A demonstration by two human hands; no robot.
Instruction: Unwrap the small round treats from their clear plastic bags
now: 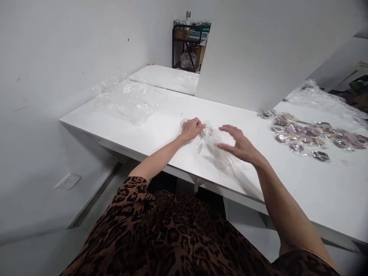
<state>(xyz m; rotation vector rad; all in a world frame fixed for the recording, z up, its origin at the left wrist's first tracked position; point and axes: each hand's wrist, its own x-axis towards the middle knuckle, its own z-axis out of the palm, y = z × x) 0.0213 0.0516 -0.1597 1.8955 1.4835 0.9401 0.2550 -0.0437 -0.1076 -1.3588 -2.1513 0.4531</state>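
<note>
My left hand (191,129) rests on the white table with its fingers closed on the edge of a clear plastic bag (211,136). Something small and shiny shows in the bag beside the fingertips, too blurred to name. To the right, my right hand (237,145) hovers over the bag, thumb and fingers spread apart, with nothing visible between them. A small clear scrap (199,148) lies on the table just in front of the bag.
Several small clear packets (306,134) with pinkish and brown contents lie in a group at the right. Crumpled clear plastic (129,97) spreads over the table's far left. A white panel (258,53) stands behind the table (161,138). Beyond is a black rack (186,48).
</note>
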